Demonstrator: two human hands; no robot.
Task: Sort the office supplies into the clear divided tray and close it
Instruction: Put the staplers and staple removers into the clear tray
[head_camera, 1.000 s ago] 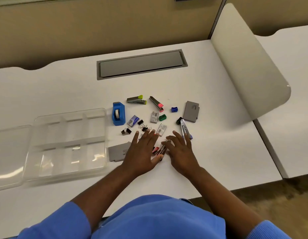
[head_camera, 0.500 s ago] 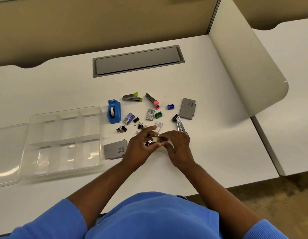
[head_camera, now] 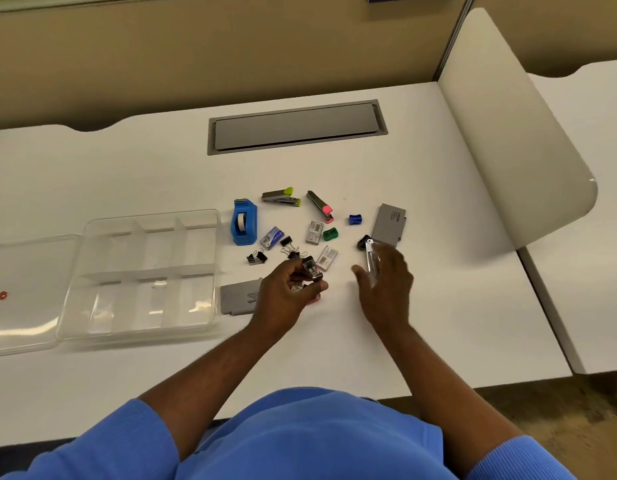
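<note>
The clear divided tray lies at the left with its compartments bare and its lid folded out flat further left. My left hand is shut on a small dark stapler, raised just above the table. A pink item peeks out under that hand. My right hand hovers with fingers apart beside a silver cutter lying on the table. Scattered behind are a blue tape dispenser, a green-tipped stapler, a pink-tipped stapler, binder clips and staple boxes.
Two flat grey cases lie on the white desk, one at the right and one beside the tray. A blue sharpener and a green sharpener sit mid-cluster. A grey cable hatch is at the back, a curved white divider at the right.
Both hands went from flat on the table to meeting over the small stapler. Now my left hand alone holds it and my right hand has drawn away to the right.
</note>
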